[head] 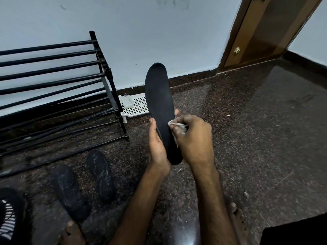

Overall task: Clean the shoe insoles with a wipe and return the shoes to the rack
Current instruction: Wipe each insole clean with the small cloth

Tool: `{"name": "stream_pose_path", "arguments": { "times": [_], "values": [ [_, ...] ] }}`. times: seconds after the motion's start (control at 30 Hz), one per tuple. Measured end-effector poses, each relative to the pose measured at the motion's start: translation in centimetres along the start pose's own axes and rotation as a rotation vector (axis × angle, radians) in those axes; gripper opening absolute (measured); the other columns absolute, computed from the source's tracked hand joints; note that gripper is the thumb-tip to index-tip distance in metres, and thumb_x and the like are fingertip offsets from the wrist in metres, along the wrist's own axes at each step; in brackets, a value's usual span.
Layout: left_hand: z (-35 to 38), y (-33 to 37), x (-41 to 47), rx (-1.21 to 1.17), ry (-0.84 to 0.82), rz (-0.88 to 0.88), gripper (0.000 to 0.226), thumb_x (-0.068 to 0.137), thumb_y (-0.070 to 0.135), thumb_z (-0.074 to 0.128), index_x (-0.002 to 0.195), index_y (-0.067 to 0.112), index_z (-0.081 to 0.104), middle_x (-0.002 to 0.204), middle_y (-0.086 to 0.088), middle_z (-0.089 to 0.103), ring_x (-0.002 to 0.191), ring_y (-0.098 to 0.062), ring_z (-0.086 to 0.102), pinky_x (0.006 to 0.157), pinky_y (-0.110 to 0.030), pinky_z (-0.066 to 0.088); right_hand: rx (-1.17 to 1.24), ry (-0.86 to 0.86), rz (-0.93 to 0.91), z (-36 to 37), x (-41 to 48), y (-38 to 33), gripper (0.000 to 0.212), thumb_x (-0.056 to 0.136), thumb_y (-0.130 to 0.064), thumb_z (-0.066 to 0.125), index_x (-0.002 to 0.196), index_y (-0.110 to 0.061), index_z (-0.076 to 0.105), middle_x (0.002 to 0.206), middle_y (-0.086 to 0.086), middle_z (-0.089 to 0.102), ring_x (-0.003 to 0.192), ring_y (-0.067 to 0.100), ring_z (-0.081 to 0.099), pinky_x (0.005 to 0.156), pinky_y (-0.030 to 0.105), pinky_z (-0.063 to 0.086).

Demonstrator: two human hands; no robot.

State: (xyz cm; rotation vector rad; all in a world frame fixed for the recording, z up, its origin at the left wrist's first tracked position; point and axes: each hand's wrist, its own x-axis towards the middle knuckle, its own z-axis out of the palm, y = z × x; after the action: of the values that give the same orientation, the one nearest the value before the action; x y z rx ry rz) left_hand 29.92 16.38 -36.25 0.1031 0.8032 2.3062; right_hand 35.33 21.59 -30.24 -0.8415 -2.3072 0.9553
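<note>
A long black insole (159, 96) stands almost upright in mid-air at the centre of the view. My left hand (158, 147) grips its lower end from the left, thumb along its edge. My right hand (192, 138) pinches a crumpled white wipe (177, 126) and presses it against the insole's lower half. Two more black insoles (100, 175) (69, 191) lie flat on the dark floor at the lower left. A black shoe with white stripes (8, 214) shows at the bottom left edge. The black metal shoe rack (58, 82) stands by the wall on the left, its bars bare.
A white perforated plastic tray (137, 105) lies on the floor between the rack and the insole. A brown wooden door (261, 32) stands at the back right. My bare feet (237, 220) rest on the speckled stone floor at the bottom.
</note>
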Motion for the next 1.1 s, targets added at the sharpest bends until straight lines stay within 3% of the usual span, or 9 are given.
{"name": "stream_pose_path", "arguments": {
  "times": [0.1, 0.23, 0.4, 0.5, 0.57, 0.67, 0.77, 0.93, 1.1],
  "values": [
    [-0.3, 0.0, 0.1, 0.020, -0.038, -0.015, 0.078, 0.097, 0.061, 0.024, 0.139, 0.001, 0.051, 0.132, -0.026, 0.060, 0.121, -0.030, 0.060, 0.103, -0.038, 0.049, -0.031, -0.044, 0.051, -0.3, -0.4, 0.5, 0.007, 0.086, -0.021, 0.075, 0.092, -0.017, 0.075, 0.091, -0.005, 0.072, 0.081, 0.010, 0.068, 0.082, 0.033, 0.058],
    [-0.2, -0.1, 0.0, 0.024, -0.051, -0.029, 0.080, 0.097, 0.061, 0.019, 0.112, 0.006, 0.074, 0.130, -0.024, 0.062, 0.128, -0.031, 0.056, 0.116, -0.043, 0.034, 0.051, -0.159, -0.025, 0.3, -0.8, -0.6, 0.009, 0.086, -0.017, 0.076, 0.095, -0.017, 0.076, 0.089, -0.005, 0.075, 0.078, 0.001, 0.068, 0.076, 0.015, 0.056],
    [-0.2, -0.2, -0.3, -0.015, -0.024, -0.037, 0.070, 0.101, 0.055, 0.025, 0.114, 0.006, 0.073, 0.117, -0.015, 0.071, 0.113, -0.023, 0.066, 0.100, -0.034, 0.051, -0.031, 0.068, -0.007, 0.3, 0.0, 0.4, 0.006, 0.087, -0.017, 0.074, 0.093, -0.016, 0.074, 0.094, -0.005, 0.069, 0.085, 0.010, 0.066, 0.084, 0.033, 0.057],
    [-0.2, 0.1, -0.4, 0.052, -0.067, -0.075, 0.084, 0.098, 0.062, 0.014, 0.115, 0.003, 0.072, 0.122, -0.014, 0.069, 0.120, -0.020, 0.062, 0.108, -0.033, 0.043, -0.008, -0.090, -0.025, 0.1, -0.8, 0.2, 0.007, 0.086, -0.016, 0.075, 0.093, -0.016, 0.075, 0.090, -0.006, 0.072, 0.078, 0.001, 0.066, 0.075, 0.008, 0.051],
    [-0.2, 0.1, -0.4, 0.061, -0.099, -0.064, 0.083, 0.099, 0.059, 0.014, 0.113, 0.002, 0.072, 0.126, -0.015, 0.067, 0.123, -0.020, 0.060, 0.111, -0.034, 0.039, 0.020, -0.118, -0.079, 0.5, -0.9, -0.4, 0.008, 0.086, -0.014, 0.075, 0.093, -0.016, 0.076, 0.089, -0.008, 0.074, 0.077, -0.003, 0.065, 0.071, 0.000, 0.045],
    [-0.4, 0.4, -0.4, 0.005, -0.072, -0.044, 0.067, 0.097, 0.054, 0.029, 0.104, 0.009, 0.077, 0.115, -0.012, 0.072, 0.111, -0.020, 0.066, 0.104, -0.033, 0.047, 0.013, 0.013, -0.067, 0.7, -0.1, -0.7, 0.011, 0.087, -0.016, 0.074, 0.098, -0.014, 0.076, 0.096, -0.005, 0.071, 0.084, 0.003, 0.064, 0.076, 0.003, 0.047],
    [-0.7, 0.7, -0.4, 0.004, -0.063, -0.040, 0.062, 0.098, 0.054, 0.035, 0.120, 0.007, 0.070, 0.121, -0.013, 0.068, 0.113, -0.024, 0.064, 0.103, -0.036, 0.047, -0.013, 0.123, -0.043, -0.1, 0.1, 0.1, 0.011, 0.088, -0.016, 0.073, 0.098, -0.013, 0.074, 0.099, -0.004, 0.067, 0.089, 0.009, 0.064, 0.086, 0.026, 0.055],
    [-0.8, 0.4, -0.4, 0.024, -0.063, -0.099, 0.072, 0.102, 0.057, 0.029, 0.136, -0.001, 0.056, 0.139, -0.020, 0.056, 0.133, -0.028, 0.051, 0.115, -0.039, 0.036, -0.075, -0.039, -0.177, 0.5, -0.6, -0.3, 0.009, 0.084, -0.009, 0.074, 0.093, -0.012, 0.075, 0.095, -0.002, 0.068, 0.088, 0.009, 0.062, 0.087, 0.025, 0.052],
    [-0.9, 1.2, -0.5, 0.096, -0.121, -0.163, 0.062, 0.100, 0.051, 0.026, 0.100, 0.020, 0.079, 0.100, -0.004, 0.073, 0.086, -0.020, 0.069, 0.068, -0.032, 0.055, -0.114, 0.094, -0.185, -1.0, 2.7, -0.3, 0.014, 0.087, -0.012, 0.072, 0.101, -0.012, 0.075, 0.102, 0.001, 0.066, 0.088, 0.012, 0.063, 0.087, 0.021, 0.052]
  ]
}}
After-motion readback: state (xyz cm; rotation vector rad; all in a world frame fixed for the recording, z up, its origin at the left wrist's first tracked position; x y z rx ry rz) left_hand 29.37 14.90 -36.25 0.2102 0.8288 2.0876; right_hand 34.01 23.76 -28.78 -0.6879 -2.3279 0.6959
